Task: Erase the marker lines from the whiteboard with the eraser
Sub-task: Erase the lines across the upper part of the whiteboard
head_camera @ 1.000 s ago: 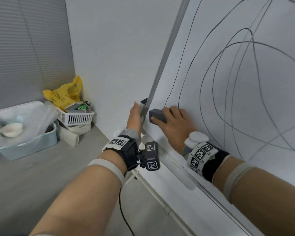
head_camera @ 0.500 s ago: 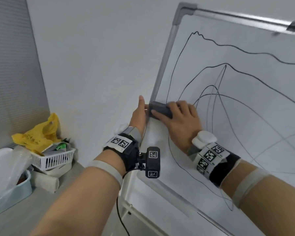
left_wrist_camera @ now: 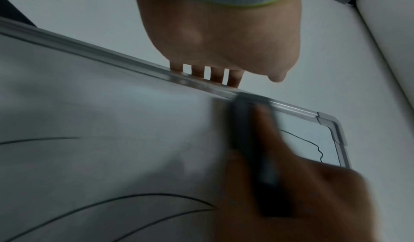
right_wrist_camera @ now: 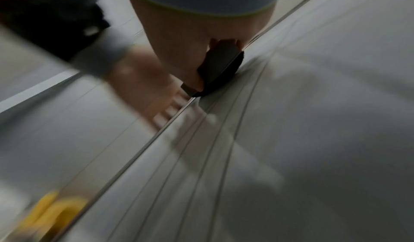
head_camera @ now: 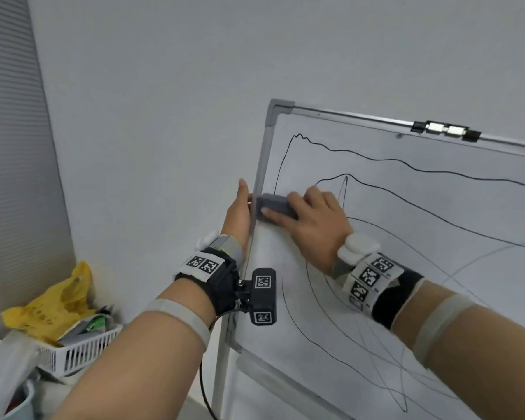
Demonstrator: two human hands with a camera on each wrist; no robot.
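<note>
Containers: at 8 o'clock in the head view, a white slotted plastic basket point(head_camera: 79, 353) is seen filled with crumpled papers and packets, with a yellow plastic bag point(head_camera: 55, 301) lying over its far side; a pale blue plastic tub point(head_camera: 19, 404) is cut off by the corner at 7 o'clock, and its contents cannot be told.
Left hand: the left hand point(head_camera: 238, 212) is set behind the left frame bar of the board, fingers point(left_wrist_camera: 215, 75) curled over the grey metal edge, thumb raised.
Right hand: the right hand point(head_camera: 312, 219) is clamped on the dark grey block eraser point(head_camera: 276, 206), fingers across its top and thumb beneath.
Eraser: it is pressed flat on the board, its left end touching the frame, at mid-height of the left edge.
Board: the white metal-framed whiteboard point(head_camera: 406, 207) is marked with thin black marker lines point(head_camera: 376, 160) from 12 to 5 o'clock.
Change: since half a second ago, the eraser has been carried higher along the left frame, and a strip below it has been left clean.
</note>
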